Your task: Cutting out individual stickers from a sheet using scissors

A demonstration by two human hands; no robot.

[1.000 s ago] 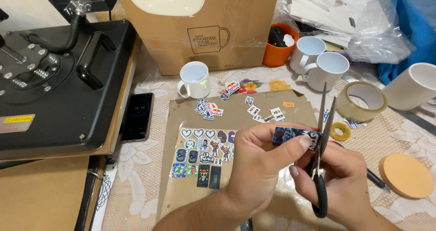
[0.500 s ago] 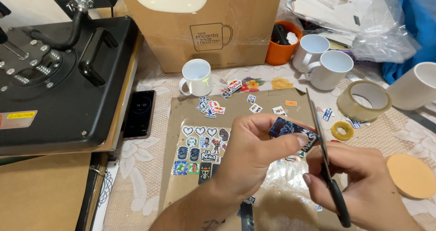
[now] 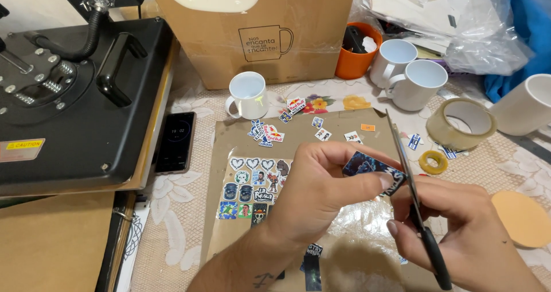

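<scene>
At the far left sits our black heat press. Near centre, our left hand pinches the dark sticker over the brown paper. Our right hand has tilted the scissors, its grip closed on the handles, blades now against the sticker's right edge.

Brown printed carton behind; yellow label, perhaps lit phone screen left.

Mugs and tape roll crowd mat

Craft workshop: heat press, blank mugs, sticker sheet, tape roll.
</scene>
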